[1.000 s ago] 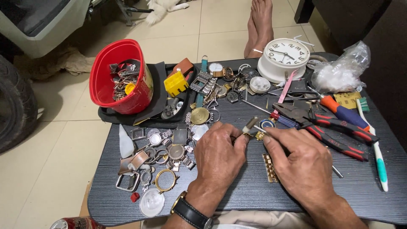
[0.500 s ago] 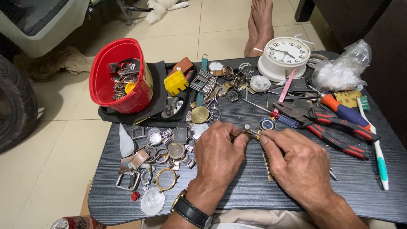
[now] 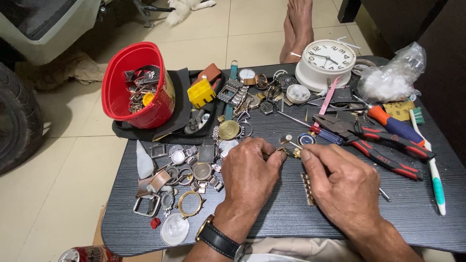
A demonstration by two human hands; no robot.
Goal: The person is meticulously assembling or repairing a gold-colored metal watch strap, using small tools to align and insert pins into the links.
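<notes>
Cluttered dark table [image 3: 272,228], tiled floor [image 3: 63,160]

A dark wood-grain table [image 3: 272,221] carries the lot; a red tub [image 3: 138,87] of metal bits stands on a black tray [image 3: 179,104] at its far left; a white clock [image 3: 326,63] sits at the far edge; red-handled pliers [image 3: 374,140] and a toothbrush [image 3: 429,160] lie right; loose watch cases [image 3: 187,167] scatter left; a gold strap piece [image 3: 307,189] lies near the middle.
</notes>
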